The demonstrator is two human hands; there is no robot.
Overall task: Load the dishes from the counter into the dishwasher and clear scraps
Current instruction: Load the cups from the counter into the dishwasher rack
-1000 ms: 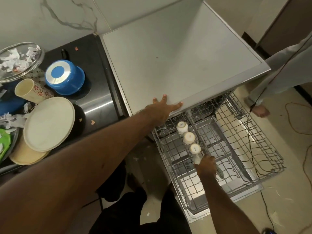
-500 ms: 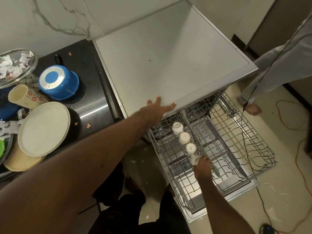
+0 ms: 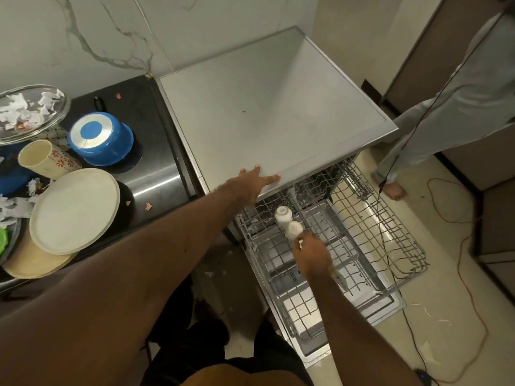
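The dishwasher's lower rack (image 3: 390, 240) is pulled out over the open door. Two small white cups (image 3: 282, 214) (image 3: 294, 229) stand upside down in a row at the rack's left side. My right hand (image 3: 312, 254) is just behind them, fingers curled down over another small white cup, of which only a white sliver shows. My left hand (image 3: 255, 182) rests flat on the front edge of the dishwasher's grey top (image 3: 264, 107). On the black counter at left sit cream plates (image 3: 73, 210), a flowered cup (image 3: 41, 158), an upturned blue pot (image 3: 100, 137) and a glass bowl of paper scraps (image 3: 28, 112).
Small scraps (image 3: 147, 206) lie on the counter near the dishwasher. Another person (image 3: 446, 107) stands barefoot at the right of the rack. Black and orange cables (image 3: 459, 246) trail over the floor beside it, with paper bits scattered nearby.
My right hand has moved forward along the row of cups and now covers the third one. My left hand stays on the dishwasher top.
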